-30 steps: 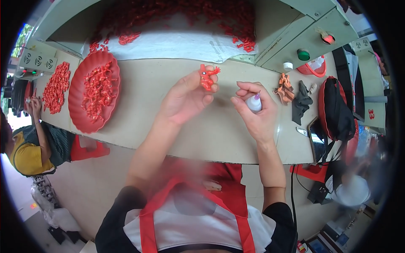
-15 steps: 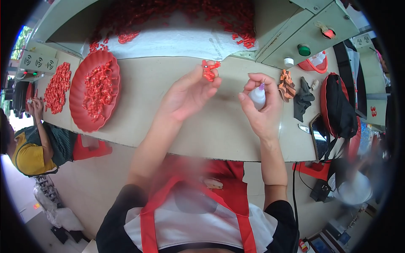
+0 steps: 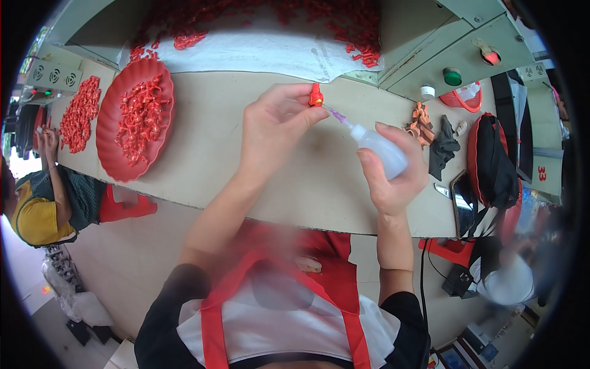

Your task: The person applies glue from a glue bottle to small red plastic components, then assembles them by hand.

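Observation:
Between thumb and fingers, my left hand point(image 3: 270, 126) pinches a small red plastic figure point(image 3: 316, 96) with a touch of yellow on it. My right hand point(image 3: 402, 184) is wrapped round a white squeeze bottle point(image 3: 384, 154), tilted to the left. Its purple needle tip point(image 3: 339, 116) points at the figure and reaches close to my left thumb; whether it touches the figure I cannot tell. On the left, a red scalloped tray point(image 3: 106, 138) bears a heap of similar red figures point(image 3: 140, 123).
More red pieces lie on a white cloth point(image 3: 246, 58) under the hood and in a pile point(image 3: 80, 114) at far left. Rags point(image 3: 441, 147), a phone point(image 3: 463, 203) and a black bag point(image 3: 495, 160) lie at right. A co-worker point(image 3: 43, 206) sits at left.
My right hand has turned the bottle from upright to tilted, bringing its tip toward the figure. My left hand has rotated the figure, which now stands more upright.

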### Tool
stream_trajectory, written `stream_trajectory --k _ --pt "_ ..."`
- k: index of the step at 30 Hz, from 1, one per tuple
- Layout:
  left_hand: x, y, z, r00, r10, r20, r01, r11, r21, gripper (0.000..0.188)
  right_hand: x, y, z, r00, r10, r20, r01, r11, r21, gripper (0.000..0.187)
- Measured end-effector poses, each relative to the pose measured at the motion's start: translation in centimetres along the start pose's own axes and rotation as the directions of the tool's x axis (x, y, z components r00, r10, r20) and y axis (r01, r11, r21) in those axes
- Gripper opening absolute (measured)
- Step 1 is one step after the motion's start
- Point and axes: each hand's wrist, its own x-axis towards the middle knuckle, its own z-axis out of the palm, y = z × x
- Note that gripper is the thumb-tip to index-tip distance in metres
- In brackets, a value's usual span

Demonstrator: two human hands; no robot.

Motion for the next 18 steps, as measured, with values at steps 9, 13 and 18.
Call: stream_trajectory --k 9,13,18 --pt "-0.11 -0.58 0.48 0.997 0.077 -0.029 -0.074 0.993 0.093 0.028 0.0 -0.08 0.48 0.984 -0.164 -0.075 0.16 0.985 -0.059 0.035" --pt "-0.15 -0.52 0.61 0.998 0.067 -0.013 -0.066 0.994 0.084 0.027 -0.01 0.19 0.59 0.983 -0.161 -0.087 0.157 0.986 -0.054 0.034" --pt "-0.16 -0.71 0.59 0.997 0.08 0.004 -0.08 0.995 0.061 0.028 0.03 0.23 0.62 0.981 -0.163 -0.103 0.16 0.986 -0.04 0.032"
